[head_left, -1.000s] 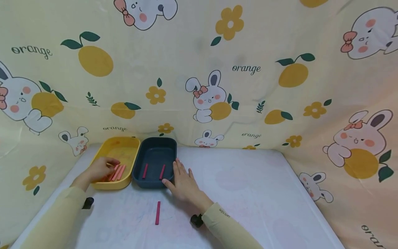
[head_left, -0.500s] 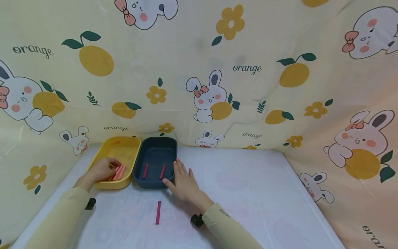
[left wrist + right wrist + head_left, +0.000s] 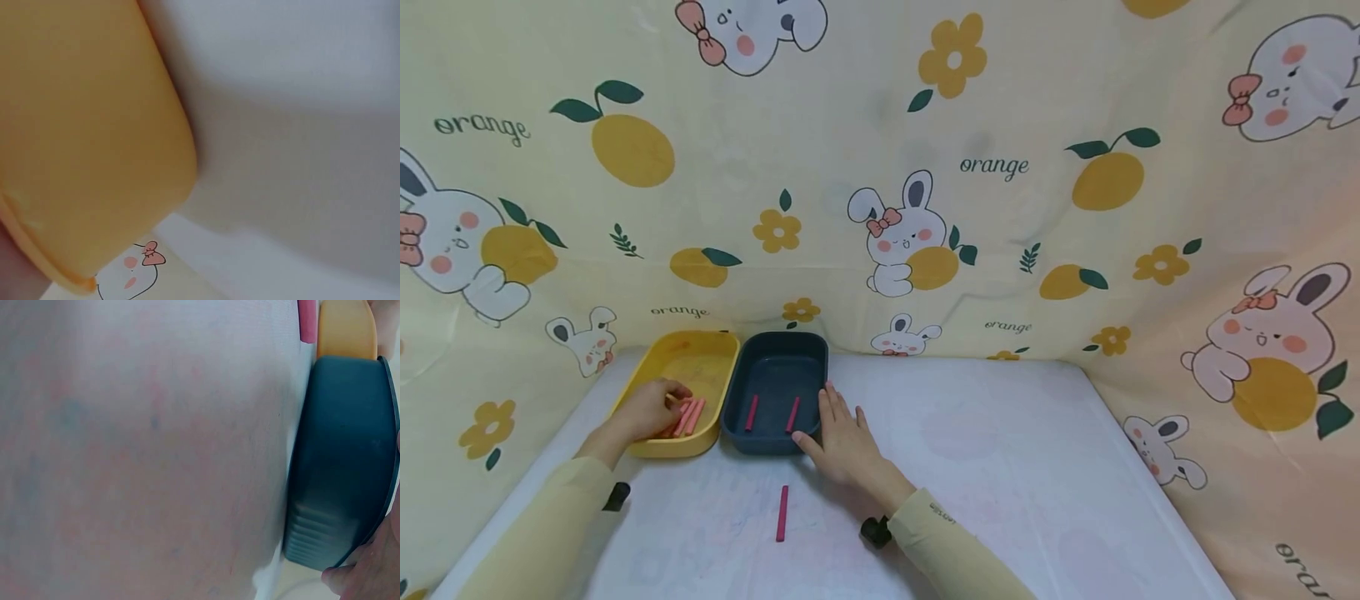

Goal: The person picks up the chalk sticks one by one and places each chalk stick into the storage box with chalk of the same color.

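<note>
My left hand (image 3: 646, 410) reaches into the yellow tray (image 3: 728, 367), its fingers bent down at the light pink sticks (image 3: 693, 417). The fingertips are hidden, so whether they pinch a stick is unclear. My right hand (image 3: 847, 446) rests with extended fingers along the right side of the dark blue tray (image 3: 773, 348), its thumb at the near rim. Two darker magenta sticks, a left one (image 3: 751, 413) and a right one (image 3: 792, 414), lie apart inside that tray. The left wrist view shows mostly the yellow tray's outer wall (image 3: 94, 137); the right wrist view shows the dark tray's wall (image 3: 344, 456).
Another magenta stick (image 3: 782, 513) lies on the white tabletop (image 3: 985, 483) in front of the trays. Both trays stand side by side close to the back cloth (image 3: 820, 125), which is printed with rabbits and oranges. A black wrist camera (image 3: 876, 532) sits at my right wrist.
My left hand has shifted slightly right and deeper among the pink sticks, then stays nearly still. The right hand, both trays and the magenta sticks keep their places.
</note>
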`<state>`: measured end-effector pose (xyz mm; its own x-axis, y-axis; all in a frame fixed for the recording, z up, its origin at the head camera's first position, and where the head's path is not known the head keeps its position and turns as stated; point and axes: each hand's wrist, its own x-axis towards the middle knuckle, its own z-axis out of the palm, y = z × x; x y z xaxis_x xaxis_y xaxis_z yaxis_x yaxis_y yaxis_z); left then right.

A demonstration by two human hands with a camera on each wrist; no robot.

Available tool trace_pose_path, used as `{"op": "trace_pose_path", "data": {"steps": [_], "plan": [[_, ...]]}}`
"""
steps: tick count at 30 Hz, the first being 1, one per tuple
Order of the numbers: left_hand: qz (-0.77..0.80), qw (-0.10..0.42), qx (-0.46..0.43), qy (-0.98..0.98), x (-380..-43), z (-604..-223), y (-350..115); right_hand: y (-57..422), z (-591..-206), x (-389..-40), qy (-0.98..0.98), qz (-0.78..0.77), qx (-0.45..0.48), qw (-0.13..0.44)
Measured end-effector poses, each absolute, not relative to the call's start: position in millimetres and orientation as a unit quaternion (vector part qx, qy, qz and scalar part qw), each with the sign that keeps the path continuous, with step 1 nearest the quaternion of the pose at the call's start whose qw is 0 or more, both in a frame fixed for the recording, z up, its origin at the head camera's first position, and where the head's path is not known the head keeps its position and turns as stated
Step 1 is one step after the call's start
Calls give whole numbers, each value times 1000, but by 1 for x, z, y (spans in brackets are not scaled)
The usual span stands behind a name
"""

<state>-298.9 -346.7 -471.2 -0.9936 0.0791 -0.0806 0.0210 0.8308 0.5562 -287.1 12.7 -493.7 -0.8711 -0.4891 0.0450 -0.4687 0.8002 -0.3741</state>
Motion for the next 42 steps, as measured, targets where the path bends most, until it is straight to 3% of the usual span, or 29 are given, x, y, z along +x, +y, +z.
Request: {"op": "trace_pose_path", "data": {"steps": [20,30,38,42], "plan": [[341,-107,52,933,-263,-448,-307,13,-494,-286,947,-192,-258,20],[392,-128,64,909,-245,-436,-283,14,-494,-286,949,-188,-254,25],[415,-188,95,885,-231,-442,-265,14,-495,-286,948,-192,-253,22],[416,-191,98,884,-223,-448,-257,14,-495,-286,948,-194,-253,24]]}}
